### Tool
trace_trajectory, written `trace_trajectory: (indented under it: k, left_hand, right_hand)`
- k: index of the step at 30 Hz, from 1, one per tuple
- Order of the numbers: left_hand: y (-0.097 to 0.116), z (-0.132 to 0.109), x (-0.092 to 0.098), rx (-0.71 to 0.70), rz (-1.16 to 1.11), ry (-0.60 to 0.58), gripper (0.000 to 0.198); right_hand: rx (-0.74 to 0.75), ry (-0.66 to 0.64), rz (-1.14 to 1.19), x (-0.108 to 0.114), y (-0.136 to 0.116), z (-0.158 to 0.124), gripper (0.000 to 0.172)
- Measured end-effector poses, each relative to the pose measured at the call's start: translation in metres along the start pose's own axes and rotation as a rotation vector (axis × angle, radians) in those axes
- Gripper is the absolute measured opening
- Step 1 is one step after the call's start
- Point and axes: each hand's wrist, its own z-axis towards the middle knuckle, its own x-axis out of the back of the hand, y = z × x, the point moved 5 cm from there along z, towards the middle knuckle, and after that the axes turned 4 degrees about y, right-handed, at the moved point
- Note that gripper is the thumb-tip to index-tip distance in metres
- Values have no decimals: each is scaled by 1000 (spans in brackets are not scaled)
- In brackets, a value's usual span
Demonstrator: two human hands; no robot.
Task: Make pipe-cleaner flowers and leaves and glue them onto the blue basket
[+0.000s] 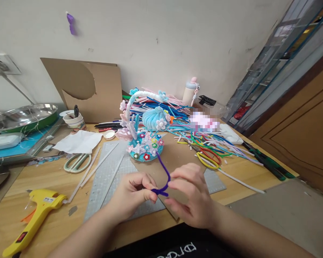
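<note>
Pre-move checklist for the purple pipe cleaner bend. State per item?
1. Left hand pinches the purple pipe cleaner at its looped end: ok.
2. Right hand grips it beside the loop: ok.
3. Free end is clear of the flower model: cannot tell, the tip overlaps its base in this view.
4. Glue gun is away from both hands, at the far left: ok.
5. Scissors lie left of the mat, out of the hands' way: ok.
</note>
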Motion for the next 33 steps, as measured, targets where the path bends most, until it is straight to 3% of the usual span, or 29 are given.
trace_trajectory:
  k: [3, 7, 11, 16, 22, 28, 33]
  left_hand:
    - [-7, 0, -4, 93, -135, -51, 23]
    - [-14, 0, -5, 182, -253, -94, 22]
    - [-16, 0, -4, 242, -264, -131, 19]
    - [-20, 0, -1, 272, -253, -76, 24]
    - [-27, -1, -2, 327, -346, -79, 26]
    - [-29, -6, -11, 453, -575, -170, 28]
    - [-30, -5, -12, 464, -663, -180, 29]
  right_hand:
    - [263, -132, -91, -11, -9, 7, 15]
    - [371, -207, -91, -20, -7, 10, 17]
    - [398, -247, -132, -21, -1, 10, 19]
    - [466, -293, -134, -21, -1, 10, 19]
    - [439, -381, -119, -23, 3, 18, 16]
    - [365, -287, 126, -21, 6, 22, 18]
    - [387, -240, 158, -25, 6, 17, 25]
